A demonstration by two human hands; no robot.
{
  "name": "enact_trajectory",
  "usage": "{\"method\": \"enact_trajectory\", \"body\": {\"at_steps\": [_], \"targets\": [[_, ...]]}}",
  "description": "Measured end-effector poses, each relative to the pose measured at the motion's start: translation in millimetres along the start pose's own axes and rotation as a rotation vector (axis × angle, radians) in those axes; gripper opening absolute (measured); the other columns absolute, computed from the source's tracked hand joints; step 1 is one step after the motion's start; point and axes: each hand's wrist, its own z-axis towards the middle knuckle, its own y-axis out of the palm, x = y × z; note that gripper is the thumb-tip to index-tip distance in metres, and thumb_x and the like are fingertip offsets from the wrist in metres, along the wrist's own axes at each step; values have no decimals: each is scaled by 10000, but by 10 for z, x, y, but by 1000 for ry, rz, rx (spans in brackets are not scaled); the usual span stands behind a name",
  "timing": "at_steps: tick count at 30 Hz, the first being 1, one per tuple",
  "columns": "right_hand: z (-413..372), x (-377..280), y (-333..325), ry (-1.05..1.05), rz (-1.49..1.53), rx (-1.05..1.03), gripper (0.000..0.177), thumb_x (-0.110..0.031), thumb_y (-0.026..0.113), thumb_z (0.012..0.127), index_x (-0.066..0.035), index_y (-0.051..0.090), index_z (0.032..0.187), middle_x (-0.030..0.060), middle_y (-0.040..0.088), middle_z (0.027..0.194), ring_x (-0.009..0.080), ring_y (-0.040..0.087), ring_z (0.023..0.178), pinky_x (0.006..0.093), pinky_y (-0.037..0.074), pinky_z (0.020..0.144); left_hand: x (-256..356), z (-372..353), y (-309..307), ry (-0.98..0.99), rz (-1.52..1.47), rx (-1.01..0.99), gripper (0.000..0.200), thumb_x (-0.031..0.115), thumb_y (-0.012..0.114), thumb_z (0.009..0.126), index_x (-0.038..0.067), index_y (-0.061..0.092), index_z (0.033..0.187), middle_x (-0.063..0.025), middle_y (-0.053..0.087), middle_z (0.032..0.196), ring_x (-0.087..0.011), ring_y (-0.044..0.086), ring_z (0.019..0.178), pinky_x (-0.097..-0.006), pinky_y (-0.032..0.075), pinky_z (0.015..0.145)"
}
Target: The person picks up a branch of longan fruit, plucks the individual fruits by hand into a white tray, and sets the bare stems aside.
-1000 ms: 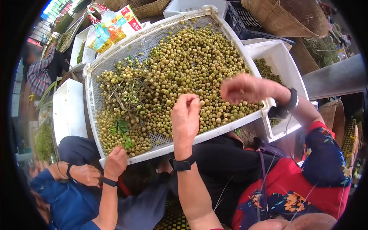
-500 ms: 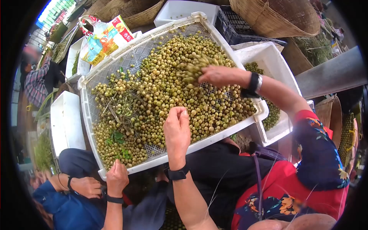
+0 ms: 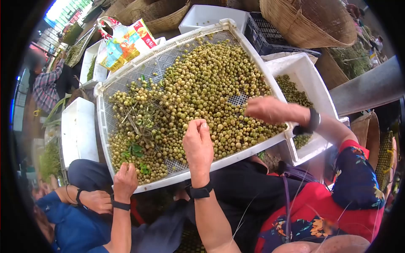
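Note:
Small round yellow-green fruits fill a white mesh tray before me. My left hand is over the tray's near side; its fingers are curled with the thumb against them, and what they may hold is hidden. My right hand, slightly blurred, is low over the fruits near the right rim, palm down. Its fingertips are not clear. Beside it, a bare patch of mesh shows between fruits. Thin stems and green leaves lie among the fruits on the left.
At my left, a co-worker in blue has one hand at the tray's near-left edge and another hand lower. White foam boxes flank the tray; the right box contains fruits. Wicker baskets and a dark crate stand behind.
My right hand has moved right and toward me, off the middle of the fruits, where fruits were blurred around it. My left hand keeps its pose; the view has shifted slightly.

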Motion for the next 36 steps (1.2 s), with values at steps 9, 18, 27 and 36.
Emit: {"method": "enact_trajectory", "body": {"at_steps": [9,18,27,36], "targets": [[748,-616,612,-457,-17,82,238,-213,637,809,-142,608,1034,65,524,1085,252,485,1159,457,388,917,-15,27,-104,-99,-158,164,190,129,510,1004,-16,617,1064,-89,673,945,-152,635,816,-284,516,747],[1139,182,299,-243,-364,-114,176,-182,683,693,-121,700,857,93,521,1049,264,431,1235,551,256,1110,-41,-20,-6,70,26,131,147,121,542,962,-4,616,982,-163,654,858,-318,633,754,-400,495,698],[2048,-141,52,-115,-145,71,731,-287,809,730,-45,469,1329,165,506,1243,320,482,1175,434,399,965,-46,-150,-17,-57,293,-29,194,179,510,953,7,600,953,-228,651,917,-424,628,881,-504,489,779],[3033,-313,836,94,-83,127,484,-215,600,837,-6,416,1233,232,535,1137,381,605,993,486,517,800,-135,-184,-108,-147,369,-145,261,210,540,928,-43,601,905,-280,648,927,-451,632,899,-527,494,788]]}}
